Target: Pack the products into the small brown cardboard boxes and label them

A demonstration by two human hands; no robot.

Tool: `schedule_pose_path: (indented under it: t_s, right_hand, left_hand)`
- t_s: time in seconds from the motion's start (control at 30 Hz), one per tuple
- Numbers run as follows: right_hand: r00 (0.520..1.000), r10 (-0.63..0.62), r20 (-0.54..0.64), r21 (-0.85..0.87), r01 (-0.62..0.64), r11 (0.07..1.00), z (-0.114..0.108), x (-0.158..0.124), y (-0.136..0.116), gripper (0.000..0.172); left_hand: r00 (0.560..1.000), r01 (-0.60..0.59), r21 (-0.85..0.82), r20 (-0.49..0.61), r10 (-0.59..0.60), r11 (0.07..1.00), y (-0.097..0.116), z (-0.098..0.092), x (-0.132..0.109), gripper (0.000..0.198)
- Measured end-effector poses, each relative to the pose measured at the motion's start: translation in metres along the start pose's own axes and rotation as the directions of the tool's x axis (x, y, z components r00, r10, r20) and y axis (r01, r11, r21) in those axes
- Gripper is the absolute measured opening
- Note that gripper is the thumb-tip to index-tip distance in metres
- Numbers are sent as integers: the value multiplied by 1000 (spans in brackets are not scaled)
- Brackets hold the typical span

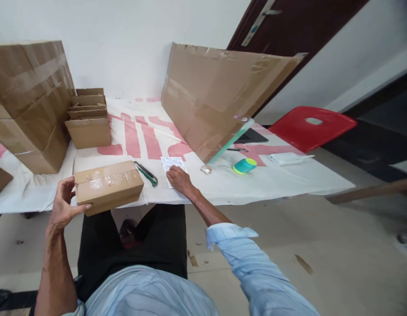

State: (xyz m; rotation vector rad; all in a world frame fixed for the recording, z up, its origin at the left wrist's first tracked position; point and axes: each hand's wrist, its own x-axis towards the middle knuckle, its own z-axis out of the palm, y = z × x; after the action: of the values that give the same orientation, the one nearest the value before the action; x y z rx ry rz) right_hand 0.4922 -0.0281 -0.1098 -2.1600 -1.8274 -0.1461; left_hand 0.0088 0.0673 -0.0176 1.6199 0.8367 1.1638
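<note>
Cardboard: one box [109, 184] pinched in the left hand [65, 201]; right hand [180, 179] outstretched, fingers bunched on one sheet [168, 163], grip unclear.

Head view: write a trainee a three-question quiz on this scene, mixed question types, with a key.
1. True or false: the left hand holds the taped box.
2. The right hand is touching:
A) the red chair
B) the patterned paper
C) the door handle
3. Fill in: on the table, between the taped box and the patterned paper, lies a green ____.

Key: 1. True. 2. B. 3. Utility knife.
</note>
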Motion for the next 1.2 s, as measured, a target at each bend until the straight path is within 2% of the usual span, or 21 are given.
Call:
schedule_pose_path:
  t_s: [0.17, 0.33, 0.63, 0.77, 0.9, 1.0, 1.2]
  right_hand:
    - [1000, -27, 10, -15, 28, 1000, -1, -17, -7, 27]
    - [1000, -6, -30, 31, 7, 999, -1, -24, -12, 30]
    - [970, 189, -153, 264, -144, 954, -9, -18, 2, 41]
    - [952, 230, -202, 366, -145, 919, -12, -18, -4, 38]
    - [945, 219, -242, 458, -88, 885, -18, -13, -27, 35]
    - [936, 185, -299, 543, 7, 840, -33, -7, -56, 34]
    - [932, -27, -362, 620, 262, 740, -77, 2, -126, 32]
  left_hand:
    - [999, 7, 48, 49, -10, 999, 0, -1, -6, 94]
    - [996, 4, 44, 88, -8, 999, 4, 0, -9, 85]
    - [1000, 22, 45, 20, -23, 999, 1, -2, -7, 95]
    - [1000, 14, 64, 24, -16, 998, 1, -3, -6, 96]
    - [999, 8, 110, 42, -12, 994, 6, -3, -8, 91]
    - [997, -3, 140, 75, -8, 990, 11, -3, -11, 84]
    - [992, 4, 169, 125, -26, 986, 18, -5, -15, 79]
